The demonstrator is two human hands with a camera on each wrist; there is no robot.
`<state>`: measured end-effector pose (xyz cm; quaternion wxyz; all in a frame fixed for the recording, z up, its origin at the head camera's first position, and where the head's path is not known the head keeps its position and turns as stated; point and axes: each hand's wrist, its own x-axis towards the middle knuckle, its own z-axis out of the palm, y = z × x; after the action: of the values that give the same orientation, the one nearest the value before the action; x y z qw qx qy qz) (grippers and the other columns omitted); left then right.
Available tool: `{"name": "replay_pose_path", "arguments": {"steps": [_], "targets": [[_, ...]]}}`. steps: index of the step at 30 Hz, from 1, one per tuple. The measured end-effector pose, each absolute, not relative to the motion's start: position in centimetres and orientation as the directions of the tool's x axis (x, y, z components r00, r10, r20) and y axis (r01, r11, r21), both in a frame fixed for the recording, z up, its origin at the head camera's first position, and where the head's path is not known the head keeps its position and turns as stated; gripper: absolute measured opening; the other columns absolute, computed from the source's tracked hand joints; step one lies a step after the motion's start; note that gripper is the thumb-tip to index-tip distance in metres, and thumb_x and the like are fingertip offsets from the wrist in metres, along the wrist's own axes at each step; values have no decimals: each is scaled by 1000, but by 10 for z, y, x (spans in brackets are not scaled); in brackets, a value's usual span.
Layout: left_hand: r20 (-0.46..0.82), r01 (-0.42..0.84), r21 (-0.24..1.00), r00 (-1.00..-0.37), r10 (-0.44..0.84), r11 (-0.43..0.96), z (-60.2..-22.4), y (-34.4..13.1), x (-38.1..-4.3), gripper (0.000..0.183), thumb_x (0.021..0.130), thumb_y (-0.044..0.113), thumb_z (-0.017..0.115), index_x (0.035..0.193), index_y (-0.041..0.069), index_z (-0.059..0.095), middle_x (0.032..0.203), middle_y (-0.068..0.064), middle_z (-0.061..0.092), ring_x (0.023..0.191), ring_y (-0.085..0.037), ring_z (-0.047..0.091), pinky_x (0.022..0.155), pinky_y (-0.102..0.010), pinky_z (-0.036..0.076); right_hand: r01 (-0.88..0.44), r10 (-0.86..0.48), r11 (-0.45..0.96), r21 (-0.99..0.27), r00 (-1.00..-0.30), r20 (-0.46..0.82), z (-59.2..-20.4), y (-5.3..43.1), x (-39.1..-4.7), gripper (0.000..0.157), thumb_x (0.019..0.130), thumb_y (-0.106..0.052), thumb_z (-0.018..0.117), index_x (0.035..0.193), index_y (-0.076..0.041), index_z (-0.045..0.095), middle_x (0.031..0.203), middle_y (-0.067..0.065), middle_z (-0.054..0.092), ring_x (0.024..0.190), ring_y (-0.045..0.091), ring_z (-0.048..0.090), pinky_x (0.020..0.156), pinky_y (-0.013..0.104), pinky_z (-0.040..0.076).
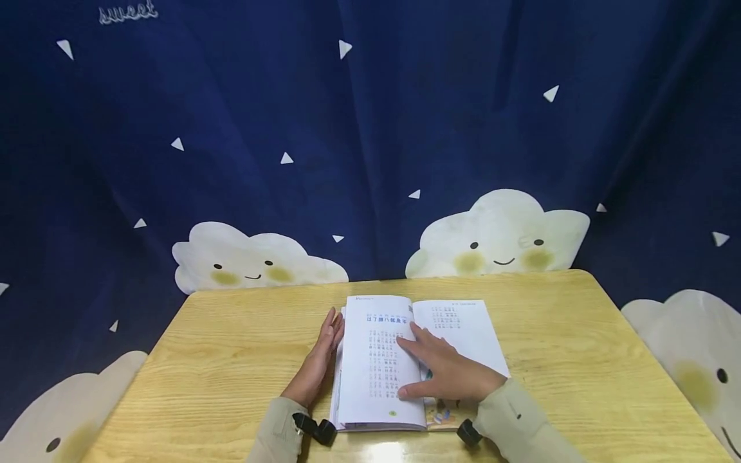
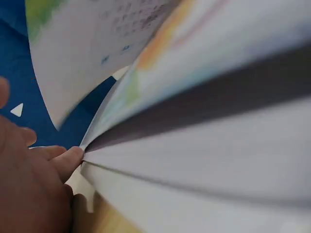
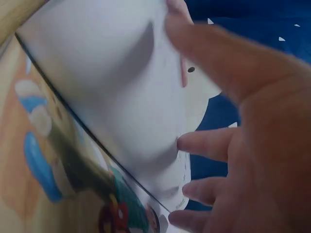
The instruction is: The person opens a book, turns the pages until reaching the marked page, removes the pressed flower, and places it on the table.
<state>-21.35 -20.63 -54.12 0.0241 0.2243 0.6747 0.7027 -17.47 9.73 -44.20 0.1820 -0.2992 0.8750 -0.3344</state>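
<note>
An open book (image 1: 361,379) lies on the table, its left page printed with a blue heading and lines of text. Along its left edge rests my left hand (image 1: 315,363), the fingers extended. In the left wrist view a fingertip of the left hand (image 2: 34,179) touches the edges of fanned pages (image 2: 218,155). Over the left page near the spine, my right hand (image 1: 451,373) spreads its fingers, partly covering the right page (image 1: 463,337). The right wrist view has the right hand (image 3: 272,145) with fingertips on a curved white page (image 3: 97,63), beside a coloured illustration (image 3: 53,160).
The light wooden table (image 1: 231,360) extends to both sides of the book. Behind it hangs a dark blue curtain (image 1: 370,128) with white triangles and smiling clouds. Black straps with small dark devices (image 1: 324,432) sit at both wrists, over light sleeves.
</note>
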Motion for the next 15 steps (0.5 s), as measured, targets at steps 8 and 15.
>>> {"name": "replay_pose_path", "arguments": {"steps": [8,15], "targets": [[33,39,999,-969,243,23,-488,-186,-181,58,106,38,7,155,8,-4,160,-19,3,146,-32,9,117,-49,0,-408,-613,657,-634,-778,-135,-448,90,-173,88,79,-62,68,149,-17,39,160,19,8,144,44,6,111,66,4],[43,32,998,-972,232,-53,-477,-187,-174,59,107,39,9,155,5,0,161,-16,5,147,-29,10,118,-45,-1,-430,-594,703,-566,-793,-135,-444,80,-170,84,79,-60,68,147,-17,43,159,19,12,142,48,12,107,73,9]]}}
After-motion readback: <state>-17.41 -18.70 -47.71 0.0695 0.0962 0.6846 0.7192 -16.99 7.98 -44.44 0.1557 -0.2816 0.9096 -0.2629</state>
